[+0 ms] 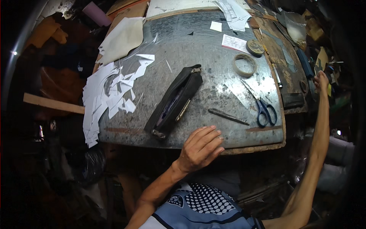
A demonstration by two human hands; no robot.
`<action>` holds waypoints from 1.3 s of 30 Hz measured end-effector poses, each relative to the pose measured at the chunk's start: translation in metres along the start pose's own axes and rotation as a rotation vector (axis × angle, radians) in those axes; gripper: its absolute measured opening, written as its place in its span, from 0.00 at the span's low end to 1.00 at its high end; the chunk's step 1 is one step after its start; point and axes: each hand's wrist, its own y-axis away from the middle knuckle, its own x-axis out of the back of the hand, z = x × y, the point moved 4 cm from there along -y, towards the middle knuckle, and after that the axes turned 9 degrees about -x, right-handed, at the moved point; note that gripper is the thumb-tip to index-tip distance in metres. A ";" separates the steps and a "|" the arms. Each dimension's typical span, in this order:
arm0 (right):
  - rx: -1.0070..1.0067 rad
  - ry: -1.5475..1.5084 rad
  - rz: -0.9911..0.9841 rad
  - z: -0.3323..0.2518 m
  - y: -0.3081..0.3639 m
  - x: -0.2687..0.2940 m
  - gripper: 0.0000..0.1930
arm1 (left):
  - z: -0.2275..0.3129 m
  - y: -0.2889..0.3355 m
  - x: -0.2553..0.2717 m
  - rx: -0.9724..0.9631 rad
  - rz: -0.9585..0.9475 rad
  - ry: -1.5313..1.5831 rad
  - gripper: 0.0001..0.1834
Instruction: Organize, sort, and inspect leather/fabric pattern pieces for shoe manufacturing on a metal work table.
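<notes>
My left hand (pixel 201 149) rests palm down at the table's front edge, fingers stretched out and holding nothing. My right hand (pixel 321 81) reaches far out past the table's right side, its fingers closed beside a cluster of small items; what they grip, if anything, is too small to make out. A black zipped pouch (pixel 175 101) lies slantwise with its mouth partly open, ahead of my left hand. Nearest that hand's fingertips on the right is a dark pen-like tool (pixel 228 116). Scissors with dark blue handles (pixel 263 110) lie beyond it.
White paper scraps (pixel 114 87) heap on the table's left, below a pale sheet (pixel 124 38). A tape roll (pixel 244 65), a round tin (pixel 255 48) and a printed slip (pixel 234 43) lie at right. A wooden strip (pixel 53 104) juts out left.
</notes>
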 end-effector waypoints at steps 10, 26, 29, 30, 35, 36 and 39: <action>1.350 0.510 -0.291 -0.076 0.451 -0.046 0.06 | -0.033 0.038 0.119 0.424 0.143 -0.415 0.34; 1.375 0.689 -0.342 -0.019 0.541 -0.123 0.07 | -0.047 0.080 0.091 0.557 0.166 -0.196 0.43; 1.434 0.682 -0.345 -0.021 0.545 -0.130 0.07 | -0.049 0.081 0.098 0.522 0.180 -0.227 0.42; 1.425 0.587 -0.350 -0.026 0.546 -0.125 0.07 | -0.050 0.079 0.096 0.531 0.173 -0.183 0.41; 1.686 0.380 -0.257 -0.096 0.570 -0.126 0.07 | -0.052 0.076 0.092 0.420 0.221 -0.177 0.40; 1.797 0.377 -0.239 -0.106 0.575 -0.136 0.07 | -0.051 0.076 0.095 0.416 0.220 -0.184 0.40; 1.993 0.515 -0.332 -0.127 0.584 -0.172 0.07 | -0.050 0.075 0.093 0.474 0.204 -0.164 0.39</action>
